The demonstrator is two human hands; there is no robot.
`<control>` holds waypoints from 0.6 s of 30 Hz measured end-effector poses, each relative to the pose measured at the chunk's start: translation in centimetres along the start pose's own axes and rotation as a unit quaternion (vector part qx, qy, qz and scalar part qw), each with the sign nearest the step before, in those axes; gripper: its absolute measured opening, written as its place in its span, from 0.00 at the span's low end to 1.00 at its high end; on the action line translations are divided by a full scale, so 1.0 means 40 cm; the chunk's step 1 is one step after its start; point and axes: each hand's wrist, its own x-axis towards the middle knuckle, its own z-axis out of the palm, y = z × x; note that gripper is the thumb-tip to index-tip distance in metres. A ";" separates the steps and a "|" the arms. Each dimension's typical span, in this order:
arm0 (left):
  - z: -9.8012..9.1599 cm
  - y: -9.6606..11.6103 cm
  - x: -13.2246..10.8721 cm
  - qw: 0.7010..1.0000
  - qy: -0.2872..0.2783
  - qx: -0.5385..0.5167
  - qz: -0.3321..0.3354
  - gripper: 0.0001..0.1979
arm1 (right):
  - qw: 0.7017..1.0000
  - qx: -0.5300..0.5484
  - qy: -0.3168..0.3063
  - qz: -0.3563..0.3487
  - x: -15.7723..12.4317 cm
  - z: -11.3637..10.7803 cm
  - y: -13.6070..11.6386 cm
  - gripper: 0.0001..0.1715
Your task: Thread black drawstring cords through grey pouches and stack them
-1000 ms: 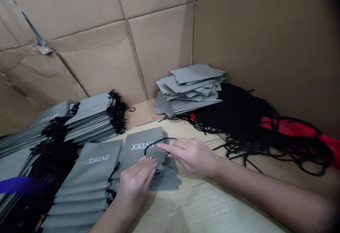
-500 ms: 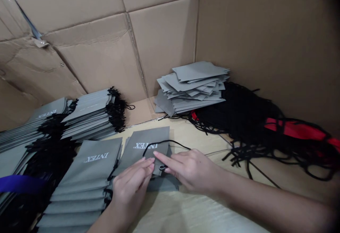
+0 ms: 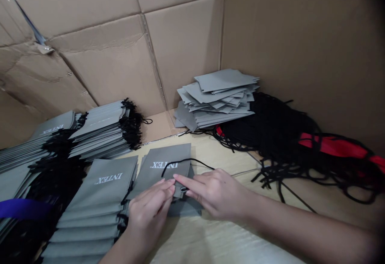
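Observation:
A grey fabric pouch (image 3: 159,167) printed with white "INTEX" lies on top of a small pile on the board. A thin black cord (image 3: 188,160) arcs across its upper face and runs under my right hand (image 3: 218,193). That hand's fingers pinch near the pouch's lower hem, where a small dark cord end or loop (image 3: 184,190) shows. My left hand (image 3: 147,210) holds the pouch from the near left, its fingertips almost meeting the right hand's. The hands hide the hem's lower part.
Overlapping rows of corded grey pouches (image 3: 96,191) fill the left side. Behind are a loose stack of grey fabric pieces (image 3: 215,99) and a heap of black cords (image 3: 270,135) with red fabric (image 3: 333,145). Cardboard walls (image 3: 183,51) rise behind; a purple band (image 3: 22,209) lies far left.
My hands have closed toward each other over the pouch's hem, and the small cord end now shows between them. The view has shifted slightly.

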 end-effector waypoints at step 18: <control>0.001 0.003 0.002 1.000 0.003 -0.006 -0.010 0.05 | 1.000 0.012 -0.010 0.011 0.004 -0.009 -0.003 0.23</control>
